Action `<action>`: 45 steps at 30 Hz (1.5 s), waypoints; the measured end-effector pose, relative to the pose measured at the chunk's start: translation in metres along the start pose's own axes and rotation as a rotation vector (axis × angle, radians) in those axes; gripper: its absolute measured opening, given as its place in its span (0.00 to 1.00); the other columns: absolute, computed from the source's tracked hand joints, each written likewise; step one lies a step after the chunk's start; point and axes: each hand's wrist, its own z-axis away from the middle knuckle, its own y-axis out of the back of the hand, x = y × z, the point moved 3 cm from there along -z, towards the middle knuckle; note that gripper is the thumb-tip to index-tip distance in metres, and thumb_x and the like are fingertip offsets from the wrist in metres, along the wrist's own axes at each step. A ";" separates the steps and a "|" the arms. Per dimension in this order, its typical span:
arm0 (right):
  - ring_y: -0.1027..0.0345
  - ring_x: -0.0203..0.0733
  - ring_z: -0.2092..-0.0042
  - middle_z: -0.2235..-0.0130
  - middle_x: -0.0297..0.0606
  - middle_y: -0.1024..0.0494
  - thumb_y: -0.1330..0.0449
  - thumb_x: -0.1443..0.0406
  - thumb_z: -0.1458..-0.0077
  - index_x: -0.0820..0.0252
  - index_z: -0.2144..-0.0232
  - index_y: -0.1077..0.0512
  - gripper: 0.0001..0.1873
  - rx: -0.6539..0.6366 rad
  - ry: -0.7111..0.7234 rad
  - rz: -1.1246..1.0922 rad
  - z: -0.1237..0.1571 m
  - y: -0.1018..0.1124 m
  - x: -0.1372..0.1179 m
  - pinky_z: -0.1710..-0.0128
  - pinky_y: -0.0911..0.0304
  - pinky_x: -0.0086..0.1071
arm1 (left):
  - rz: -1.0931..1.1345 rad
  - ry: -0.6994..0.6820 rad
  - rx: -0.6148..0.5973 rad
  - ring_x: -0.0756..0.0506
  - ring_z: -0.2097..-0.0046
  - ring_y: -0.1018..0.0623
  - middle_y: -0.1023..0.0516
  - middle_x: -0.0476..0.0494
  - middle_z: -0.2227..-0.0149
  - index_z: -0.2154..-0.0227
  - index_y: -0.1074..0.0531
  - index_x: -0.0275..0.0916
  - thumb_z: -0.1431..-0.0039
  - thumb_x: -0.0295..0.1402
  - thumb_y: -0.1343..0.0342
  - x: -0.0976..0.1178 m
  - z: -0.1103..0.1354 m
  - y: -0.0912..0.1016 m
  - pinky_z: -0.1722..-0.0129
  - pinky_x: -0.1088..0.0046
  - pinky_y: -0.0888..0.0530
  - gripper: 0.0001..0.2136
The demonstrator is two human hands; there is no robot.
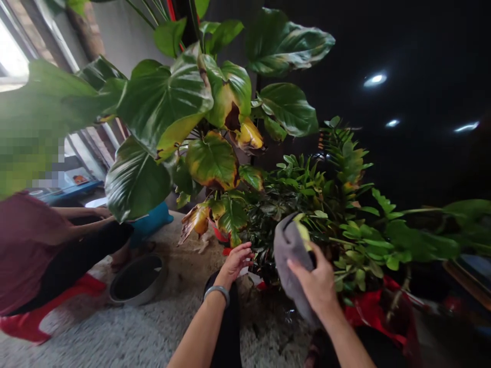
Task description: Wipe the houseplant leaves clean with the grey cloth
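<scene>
A grey cloth [288, 250] with a yellow-green patch on one side is gripped in my right hand [316, 278], thumb across its face. It hangs just in front of dark, small-leaved foliage [264, 212]. To the left of it, my left hand [236, 261] reaches forward with bent fingers apart and nothing in them, close to the lower leaves. A grey bracelet circles that wrist. Above the left hand stands a big-leaved plant [169, 97], several of its leaves yellowed and brown at the edges; one browned leaf [197, 220] droops low.
At left, a person in a maroon top [30, 250] sits on a red plastic stool [34, 322]. A round grey basin [138, 280] rests on the concrete floor [153, 337] beside them. Red wrapping [368, 309] surrounds a pot at right. Behind is a dark glossy wall [414, 61].
</scene>
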 end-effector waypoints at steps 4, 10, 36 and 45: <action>0.25 0.56 0.57 0.60 0.42 0.18 0.38 0.59 0.68 0.56 0.62 0.23 0.25 -0.241 -0.074 -0.015 0.048 0.005 0.027 0.54 0.32 0.44 | 0.010 -0.011 -0.002 0.49 0.73 0.24 0.24 0.48 0.75 0.71 0.24 0.35 0.60 0.24 0.32 0.002 0.000 0.001 0.70 0.73 0.28 0.11; 0.28 0.59 0.55 0.56 0.48 0.20 0.35 0.49 0.67 0.59 0.55 0.26 0.35 0.328 0.039 0.080 -0.005 0.053 -0.003 0.54 0.35 0.47 | -0.014 0.001 -0.042 0.49 0.74 0.25 0.24 0.47 0.75 0.70 0.24 0.34 0.61 0.25 0.32 0.003 0.001 -0.002 0.71 0.73 0.29 0.11; 0.25 0.55 0.69 0.75 0.38 0.19 0.36 0.56 0.71 0.57 0.68 0.25 0.22 -0.193 -0.543 -0.258 0.060 0.023 0.044 0.69 0.31 0.41 | -0.051 0.020 -0.069 0.51 0.75 0.28 0.25 0.49 0.76 0.77 0.27 0.35 0.68 0.30 0.29 0.007 0.003 0.000 0.71 0.72 0.30 0.14; 0.26 0.57 0.62 0.67 0.42 0.19 0.34 0.55 0.75 0.59 0.62 0.27 0.32 0.165 -0.292 -0.092 -0.010 0.021 0.026 0.61 0.33 0.44 | -0.056 -0.002 -0.020 0.50 0.75 0.27 0.25 0.48 0.78 0.79 0.29 0.34 0.64 0.29 0.32 0.000 -0.001 -0.002 0.72 0.73 0.30 0.11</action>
